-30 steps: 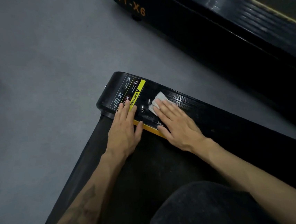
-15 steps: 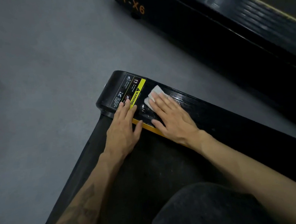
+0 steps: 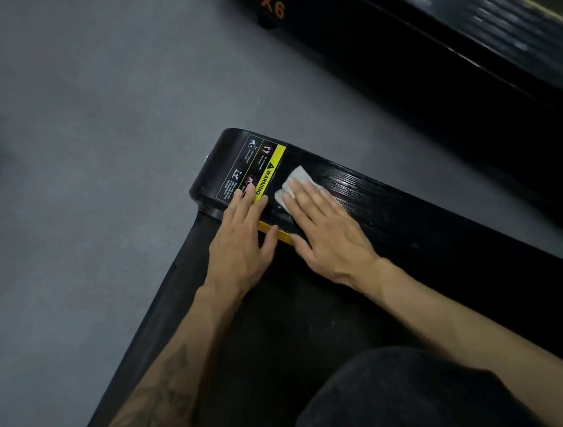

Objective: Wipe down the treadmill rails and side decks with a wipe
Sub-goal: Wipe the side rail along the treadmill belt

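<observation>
Wipe (image 3: 296, 183), pale and folded, lies flat on the glossy black side deck (image 3: 393, 209) just beside the yellow warning label (image 3: 262, 173), at the deck's rounded end. The right hand (image 3: 330, 232) presses it down with straight, spread fingers. The left hand (image 3: 241, 241) rests flat beside the label, its fingers straight and its fingertips touching the sticker's edge. A yellow strip (image 3: 274, 229) edges the deck below the label, next to the dark belt (image 3: 283, 316). Grey floor (image 3: 76, 130) surrounds the deck's end. A second black machine (image 3: 430, 61) with orange lettering stands well beyond the label.
</observation>
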The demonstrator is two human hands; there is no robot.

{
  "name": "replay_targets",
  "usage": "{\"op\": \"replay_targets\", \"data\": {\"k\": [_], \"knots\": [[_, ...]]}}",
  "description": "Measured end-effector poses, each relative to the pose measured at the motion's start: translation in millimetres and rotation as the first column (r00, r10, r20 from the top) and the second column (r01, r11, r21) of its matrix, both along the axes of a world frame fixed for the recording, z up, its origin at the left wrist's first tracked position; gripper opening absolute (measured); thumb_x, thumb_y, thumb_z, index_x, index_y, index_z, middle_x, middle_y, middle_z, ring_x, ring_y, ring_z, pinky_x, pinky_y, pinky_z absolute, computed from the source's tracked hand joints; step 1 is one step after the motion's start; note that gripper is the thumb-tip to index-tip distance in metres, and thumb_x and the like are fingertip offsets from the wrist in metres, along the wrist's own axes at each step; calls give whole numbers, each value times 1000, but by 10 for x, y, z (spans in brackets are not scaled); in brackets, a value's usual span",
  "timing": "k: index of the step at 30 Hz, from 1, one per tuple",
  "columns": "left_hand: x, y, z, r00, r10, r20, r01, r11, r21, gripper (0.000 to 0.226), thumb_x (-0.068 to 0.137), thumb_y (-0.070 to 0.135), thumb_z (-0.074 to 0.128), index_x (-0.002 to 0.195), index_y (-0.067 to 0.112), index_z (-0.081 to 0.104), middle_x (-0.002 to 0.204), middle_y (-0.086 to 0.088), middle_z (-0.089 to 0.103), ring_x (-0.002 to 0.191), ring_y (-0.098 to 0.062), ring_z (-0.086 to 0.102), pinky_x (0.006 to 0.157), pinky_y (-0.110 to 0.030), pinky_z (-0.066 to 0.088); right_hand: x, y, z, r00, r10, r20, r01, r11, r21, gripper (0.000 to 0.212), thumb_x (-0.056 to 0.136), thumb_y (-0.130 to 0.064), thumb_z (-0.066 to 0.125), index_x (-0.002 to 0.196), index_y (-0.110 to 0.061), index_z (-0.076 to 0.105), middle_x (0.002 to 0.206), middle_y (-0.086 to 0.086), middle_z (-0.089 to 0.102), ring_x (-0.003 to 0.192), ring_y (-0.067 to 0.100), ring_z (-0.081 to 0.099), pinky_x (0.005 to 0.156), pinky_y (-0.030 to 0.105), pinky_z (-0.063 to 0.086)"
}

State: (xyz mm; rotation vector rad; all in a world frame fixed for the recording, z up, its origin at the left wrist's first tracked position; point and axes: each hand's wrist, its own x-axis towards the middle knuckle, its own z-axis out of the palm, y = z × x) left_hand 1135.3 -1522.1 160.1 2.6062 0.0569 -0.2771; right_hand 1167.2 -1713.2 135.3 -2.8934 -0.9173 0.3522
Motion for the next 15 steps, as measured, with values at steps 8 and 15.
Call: {"op": "replay_targets", "data": {"k": [8,15], "knots": [[26,25,-22,1000,11,0,-11,1000,-28,57,105,38,54,157,24,38,170,4,19,157,-12,9,116,-30,15,109,-109,55,994,-103,21,103,994,36,71,101,-43,20,163,-9,16,172,11,7,159,21,2,130,38,3],[3,65,-51,1000,-2,20,4,995,-102,53,105,18,49,157,20,40,169,1,24,157,-14,13,120,-32,18,-69,237,3,999,-20,-32,22,997,76,71,102,-43,23,164,-12,11,172,9,2,159,22,-4,130,44,6]]}}
